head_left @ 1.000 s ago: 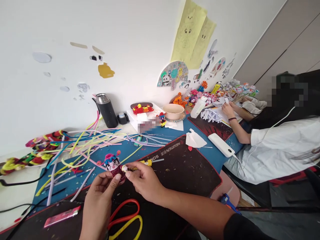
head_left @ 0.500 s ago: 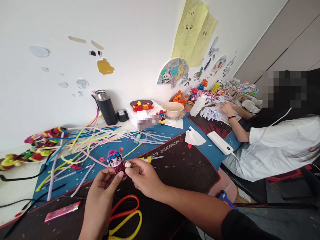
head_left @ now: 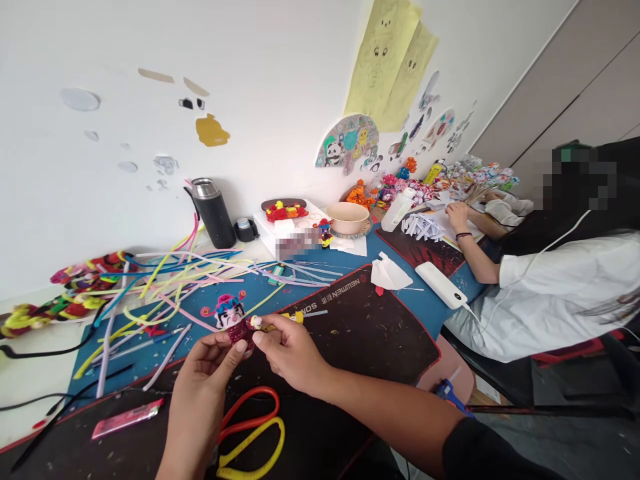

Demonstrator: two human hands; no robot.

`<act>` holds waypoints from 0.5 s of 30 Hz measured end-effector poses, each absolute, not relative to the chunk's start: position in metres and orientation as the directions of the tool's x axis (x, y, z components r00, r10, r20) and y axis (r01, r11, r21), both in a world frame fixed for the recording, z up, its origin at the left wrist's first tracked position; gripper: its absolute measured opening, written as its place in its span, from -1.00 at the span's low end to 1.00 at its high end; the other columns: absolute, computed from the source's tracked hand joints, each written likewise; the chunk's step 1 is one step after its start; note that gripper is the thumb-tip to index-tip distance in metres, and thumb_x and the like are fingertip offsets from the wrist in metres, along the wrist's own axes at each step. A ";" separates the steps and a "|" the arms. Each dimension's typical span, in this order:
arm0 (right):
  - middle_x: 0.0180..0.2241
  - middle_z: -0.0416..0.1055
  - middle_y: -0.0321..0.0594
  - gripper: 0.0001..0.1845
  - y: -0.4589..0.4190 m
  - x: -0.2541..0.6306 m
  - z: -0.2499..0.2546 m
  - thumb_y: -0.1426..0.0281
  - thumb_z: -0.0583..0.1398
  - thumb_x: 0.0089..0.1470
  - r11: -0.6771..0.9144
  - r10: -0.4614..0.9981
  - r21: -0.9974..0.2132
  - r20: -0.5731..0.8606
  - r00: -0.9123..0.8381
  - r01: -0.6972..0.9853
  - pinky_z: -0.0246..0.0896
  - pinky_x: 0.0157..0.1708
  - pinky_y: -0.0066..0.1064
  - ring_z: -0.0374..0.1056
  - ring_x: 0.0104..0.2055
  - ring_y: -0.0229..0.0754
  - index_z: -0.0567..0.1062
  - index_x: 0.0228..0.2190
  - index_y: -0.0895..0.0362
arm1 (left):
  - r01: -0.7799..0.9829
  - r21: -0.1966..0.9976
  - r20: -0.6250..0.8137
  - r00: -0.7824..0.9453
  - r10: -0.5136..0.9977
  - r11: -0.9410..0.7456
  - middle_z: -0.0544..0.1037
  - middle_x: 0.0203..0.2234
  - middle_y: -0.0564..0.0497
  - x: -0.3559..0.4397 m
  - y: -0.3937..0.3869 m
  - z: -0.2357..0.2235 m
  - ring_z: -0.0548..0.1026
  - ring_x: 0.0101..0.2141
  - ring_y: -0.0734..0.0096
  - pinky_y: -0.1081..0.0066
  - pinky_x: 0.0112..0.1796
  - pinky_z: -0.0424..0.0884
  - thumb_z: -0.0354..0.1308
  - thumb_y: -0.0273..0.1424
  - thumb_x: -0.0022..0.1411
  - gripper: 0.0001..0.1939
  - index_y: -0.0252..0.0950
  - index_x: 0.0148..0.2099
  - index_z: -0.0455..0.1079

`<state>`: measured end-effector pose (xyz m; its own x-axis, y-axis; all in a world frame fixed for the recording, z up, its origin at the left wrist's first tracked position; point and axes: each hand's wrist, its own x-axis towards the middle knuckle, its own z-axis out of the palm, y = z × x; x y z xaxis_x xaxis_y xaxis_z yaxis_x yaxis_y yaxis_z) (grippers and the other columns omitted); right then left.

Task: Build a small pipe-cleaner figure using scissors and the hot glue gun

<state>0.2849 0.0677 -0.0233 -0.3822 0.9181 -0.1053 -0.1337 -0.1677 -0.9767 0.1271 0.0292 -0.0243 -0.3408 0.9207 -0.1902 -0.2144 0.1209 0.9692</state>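
Note:
Between my hands is a small pipe-cleaner doll with a dark red body, a white face and a blue and pink hat with curled ends. My left hand grips its body, thumb in front and fingers behind. My right hand pinches the doll's arm at the white and yellow tip, on the right side. A yellow-handled tool with a pale rod lies behind my right fingers, partly hidden. Below my hands, scissors with one red and one yellow handle lie on the dark mat; their blades are hidden.
Loose pipe cleaners spread over the table's left, beside finished dolls. A black thermos and a beige bowl stand by the wall. A white power bank lies at right, near a co-worker's hand. A pink packet lies at left.
The doll tipped forward half a second ago and is now upright again, its face toward me. Both hands keep their grip and sit slightly further right in view.

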 end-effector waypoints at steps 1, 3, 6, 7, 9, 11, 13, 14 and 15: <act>-0.62 0.10 -0.57 -0.38 0.068 0.285 -0.024 -0.12 0.34 0.26 -0.173 0.916 -0.973 -0.102 -0.388 -0.151 0.00 -0.62 -0.47 0.01 -0.65 -0.37 0.52 0.02 0.14 | -0.216 0.969 -0.193 -0.340 0.920 0.123 0.74 -0.20 -0.05 0.127 0.029 -0.024 0.72 -0.15 0.11 0.22 -0.06 0.64 0.62 -0.03 0.00 -0.45 -0.19 -0.12 0.50; -0.62 0.10 -0.58 -0.39 0.068 0.285 -0.025 -0.10 0.36 0.26 -0.189 0.910 -0.963 -0.098 -0.403 -0.191 -0.02 -0.62 -0.48 0.00 -0.65 -0.37 0.52 0.04 0.14 | -0.223 0.967 -0.196 -0.340 0.920 0.123 0.74 -0.21 -0.04 0.127 0.030 -0.024 0.72 -0.17 0.12 0.23 -0.08 0.64 0.63 -0.03 -0.02 -0.44 -0.18 -0.13 0.50; -0.62 0.11 -0.58 -0.38 0.068 0.284 -0.027 -0.08 0.37 0.25 -0.198 0.909 -0.961 -0.107 -0.402 -0.192 -0.02 -0.62 -0.48 0.02 -0.65 -0.37 0.52 0.06 0.14 | -0.229 0.965 -0.203 -0.345 0.916 0.127 0.74 -0.22 -0.03 0.127 0.031 -0.024 0.71 -0.17 0.13 0.24 -0.08 0.64 0.64 -0.02 -0.05 -0.43 -0.18 -0.14 0.49; -0.62 0.12 -0.58 -0.39 0.068 0.284 -0.028 -0.08 0.37 0.25 -0.198 0.909 -0.962 -0.108 -0.402 -0.189 -0.01 -0.62 -0.48 0.02 -0.65 -0.37 0.52 0.06 0.14 | -0.228 0.965 -0.206 -0.345 0.916 0.131 0.73 -0.22 -0.03 0.127 0.031 -0.024 0.71 -0.17 0.14 0.25 -0.07 0.63 0.64 -0.02 -0.06 -0.42 -0.18 -0.14 0.49; -0.62 0.12 -0.58 -0.40 0.068 0.284 -0.029 -0.07 0.36 0.26 -0.194 0.909 -0.962 -0.104 -0.404 -0.189 -0.01 -0.62 -0.48 0.02 -0.65 -0.37 0.52 0.06 0.14 | -0.227 0.964 -0.209 -0.342 0.916 0.136 0.73 -0.22 -0.02 0.127 0.031 -0.024 0.70 -0.15 0.15 0.27 -0.06 0.62 0.64 -0.02 -0.06 -0.41 -0.19 -0.13 0.49; -0.63 0.12 -0.58 -0.41 0.067 0.284 -0.030 -0.06 0.36 0.27 -0.189 0.908 -0.963 -0.097 -0.408 -0.192 -0.01 -0.63 -0.49 0.01 -0.66 -0.38 0.53 0.06 0.15 | -0.232 0.963 -0.212 -0.336 0.918 0.138 0.73 -0.21 -0.02 0.127 0.031 -0.025 0.69 -0.13 0.16 0.28 -0.05 0.62 0.65 -0.03 -0.06 -0.41 -0.18 -0.12 0.49; -0.62 0.13 -0.57 -0.40 0.067 0.284 -0.030 -0.06 0.36 0.27 -0.186 0.909 -0.965 -0.098 -0.405 -0.184 -0.01 -0.63 -0.49 0.02 -0.66 -0.38 0.53 0.07 0.14 | -0.232 0.963 -0.209 -0.336 0.918 0.135 0.73 -0.21 -0.02 0.127 0.031 -0.025 0.69 -0.14 0.16 0.28 -0.05 0.61 0.64 -0.03 -0.05 -0.42 -0.18 -0.12 0.50; -0.62 0.14 -0.57 -0.40 0.067 0.284 -0.030 -0.06 0.36 0.27 -0.185 0.910 -0.967 -0.101 -0.403 -0.176 0.00 -0.62 -0.48 0.03 -0.66 -0.37 0.53 0.08 0.14 | -0.230 0.964 -0.208 -0.336 0.919 0.134 0.73 -0.21 -0.02 0.127 0.031 -0.025 0.69 -0.14 0.16 0.27 -0.06 0.61 0.64 -0.03 -0.05 -0.42 -0.18 -0.12 0.50; -0.62 0.15 -0.56 -0.40 0.067 0.284 -0.030 -0.06 0.36 0.27 -0.185 0.910 -0.968 -0.104 -0.401 -0.169 0.01 -0.62 -0.48 0.05 -0.66 -0.37 0.53 0.08 0.14 | -0.227 0.964 -0.208 -0.338 0.918 0.135 0.73 -0.22 -0.02 0.127 0.031 -0.025 0.69 -0.15 0.15 0.26 -0.07 0.62 0.64 -0.02 -0.05 -0.42 -0.18 -0.13 0.50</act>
<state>0.2840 0.0666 -0.0299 -0.4007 0.9103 -0.1041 -0.1688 -0.1850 -0.9681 0.1272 0.0305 -0.0245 -0.3376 0.9180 -0.2081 -0.2273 0.1350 0.9644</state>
